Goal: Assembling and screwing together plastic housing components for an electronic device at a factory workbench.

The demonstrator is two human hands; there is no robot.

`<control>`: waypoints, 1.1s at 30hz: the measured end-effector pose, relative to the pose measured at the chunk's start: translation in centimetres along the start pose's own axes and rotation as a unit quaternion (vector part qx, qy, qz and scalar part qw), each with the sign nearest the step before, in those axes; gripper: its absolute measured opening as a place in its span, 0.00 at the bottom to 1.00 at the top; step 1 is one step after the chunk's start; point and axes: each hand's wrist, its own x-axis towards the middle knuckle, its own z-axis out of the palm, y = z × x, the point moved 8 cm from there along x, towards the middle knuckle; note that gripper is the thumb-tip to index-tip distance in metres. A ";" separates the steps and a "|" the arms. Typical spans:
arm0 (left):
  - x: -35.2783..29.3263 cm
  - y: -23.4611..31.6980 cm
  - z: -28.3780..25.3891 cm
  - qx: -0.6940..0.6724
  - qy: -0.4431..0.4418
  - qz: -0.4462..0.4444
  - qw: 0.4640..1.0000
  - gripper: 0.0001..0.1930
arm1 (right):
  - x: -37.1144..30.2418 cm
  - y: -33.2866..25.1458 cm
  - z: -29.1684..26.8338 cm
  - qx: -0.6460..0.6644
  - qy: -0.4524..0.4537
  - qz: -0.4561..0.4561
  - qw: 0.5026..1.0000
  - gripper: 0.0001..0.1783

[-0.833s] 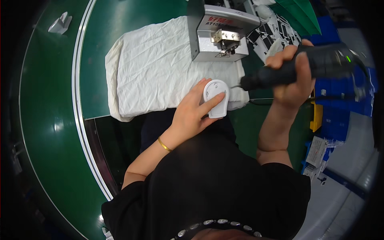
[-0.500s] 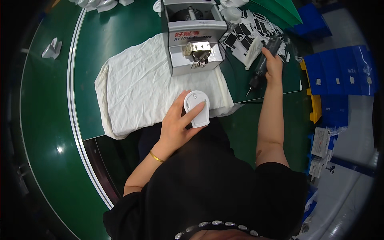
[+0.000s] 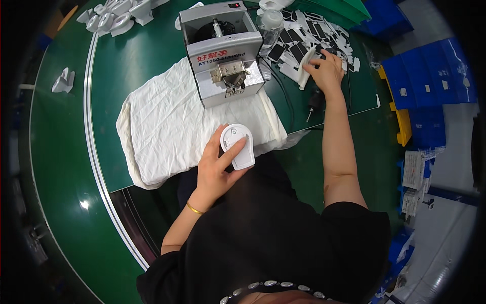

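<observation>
My left hand (image 3: 215, 172) holds a white plastic part (image 3: 243, 154), rounded at the top and straight-edged below, with small holes in its recessed face. The thumb lies across that face, above the front edge of a white cloth (image 3: 164, 119). My right hand (image 3: 326, 71) reaches to the far right with thumb and fingers apart, over the near edge of a pile of small black and white flat pieces (image 3: 296, 48). Beside its thumb stands a pale, strip-like piece (image 3: 306, 71). A black electric screwdriver (image 3: 316, 99) lies under my right wrist, partly hidden.
A grey screw-feeding machine (image 3: 223, 55) stands at the back of the cloth. Next to it is a clear jar (image 3: 271, 25). White toilet-shaped parts (image 3: 119, 20) sit at the far left, one (image 3: 63, 81) apart. Blue bins (image 3: 430, 81) line the right side; a green bin (image 3: 344, 10) is behind the pile.
My right hand has let go of the screwdriver and moved left and away from me, to the pile. My left hand has shifted slightly left and nearer with the white part.
</observation>
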 end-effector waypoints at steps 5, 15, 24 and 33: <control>0.0 -0.2 -0.2 -0.033 0.015 -0.041 0.998 0.38 | 0.6 -0.4 0.5 -0.002 -0.023 -0.025 0.999 0.10; 0.8 0.8 -0.7 -0.121 0.010 0.003 0.993 0.55 | -6.5 -9.8 -10.5 0.314 0.067 -0.146 0.936 0.05; 1.4 0.9 -0.7 -0.146 -0.036 -0.079 0.985 0.56 | -14.4 -17.1 -11.0 0.361 -0.065 -0.339 0.866 0.08; -0.7 -1.6 -0.9 -0.173 -0.055 -0.100 0.978 0.64 | -16.4 -19.9 -9.8 0.183 -0.078 -0.499 0.843 0.06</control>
